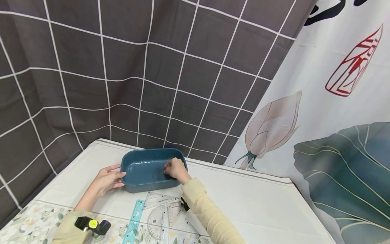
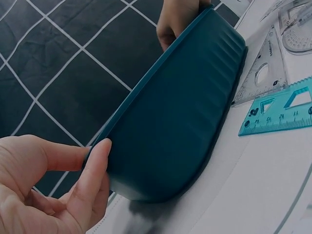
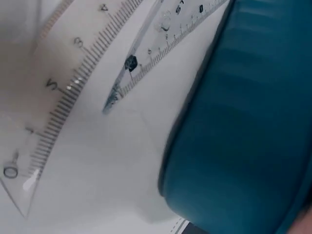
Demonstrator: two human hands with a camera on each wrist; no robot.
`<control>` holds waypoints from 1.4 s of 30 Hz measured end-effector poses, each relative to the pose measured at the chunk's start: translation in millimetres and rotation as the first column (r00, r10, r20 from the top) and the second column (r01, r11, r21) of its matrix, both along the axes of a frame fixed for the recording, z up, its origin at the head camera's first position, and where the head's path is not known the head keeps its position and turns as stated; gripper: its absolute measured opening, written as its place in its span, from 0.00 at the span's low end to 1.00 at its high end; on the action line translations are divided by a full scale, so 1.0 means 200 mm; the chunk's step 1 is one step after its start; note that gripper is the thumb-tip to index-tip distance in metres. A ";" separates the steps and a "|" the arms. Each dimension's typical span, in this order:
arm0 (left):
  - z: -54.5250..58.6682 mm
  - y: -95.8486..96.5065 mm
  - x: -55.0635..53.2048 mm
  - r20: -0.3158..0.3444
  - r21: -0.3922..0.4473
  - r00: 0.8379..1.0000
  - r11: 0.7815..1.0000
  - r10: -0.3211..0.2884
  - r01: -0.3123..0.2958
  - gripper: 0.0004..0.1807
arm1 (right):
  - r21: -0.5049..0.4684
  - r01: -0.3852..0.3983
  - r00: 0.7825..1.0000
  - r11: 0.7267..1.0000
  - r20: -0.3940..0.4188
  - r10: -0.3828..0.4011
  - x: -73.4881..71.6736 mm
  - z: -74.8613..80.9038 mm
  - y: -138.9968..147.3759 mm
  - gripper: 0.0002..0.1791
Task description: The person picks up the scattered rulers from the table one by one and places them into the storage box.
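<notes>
A dark teal plastic basin (image 1: 138, 171) stands on the white tablecloth, and its visible inside floor is bare. At its left end, my left hand (image 1: 106, 179) pinches the rim between thumb and fingers, which the left wrist view shows close up on the basin wall (image 2: 161, 117). My right hand (image 1: 176, 168) reaches over the rim into the right part of the basin, fingers bent downward. Its fingertips are hidden, so I cannot tell whether it holds anything. In the right wrist view, only a blurred bit of that hand (image 3: 303, 224) shows beside the basin (image 3: 239, 122).
In front of the basin lie a turquoise ruler (image 1: 134, 220), a clear set square (image 1: 158, 200), a clear protractor (image 1: 156, 223) and another clear triangle (image 1: 175, 211) under the right forearm. A dark checked curtain (image 1: 164, 74) hangs behind the table.
</notes>
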State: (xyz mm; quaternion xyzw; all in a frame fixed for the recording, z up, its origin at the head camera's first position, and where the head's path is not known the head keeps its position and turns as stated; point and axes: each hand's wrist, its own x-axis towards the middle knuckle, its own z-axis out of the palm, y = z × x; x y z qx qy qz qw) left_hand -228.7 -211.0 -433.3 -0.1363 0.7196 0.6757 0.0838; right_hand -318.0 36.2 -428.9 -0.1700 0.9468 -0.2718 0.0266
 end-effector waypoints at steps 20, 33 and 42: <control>0.00 0.01 -0.01 -0.005 0.004 1.000 1.000 0.009 -0.008 0.39 | -0.084 -0.171 0.985 0.982 -0.040 0.168 0.10 0.26 0.17 0.10; -0.01 -0.01 0.01 -0.003 0.032 1.000 0.999 0.009 -0.009 0.40 | -0.067 -0.241 0.970 0.968 -0.044 0.238 0.23 0.33 0.33 0.13; -0.01 0.00 0.01 0.006 0.035 1.000 0.999 0.013 -0.014 0.41 | -0.113 -0.179 0.984 0.977 -0.020 0.178 0.28 0.27 0.47 0.19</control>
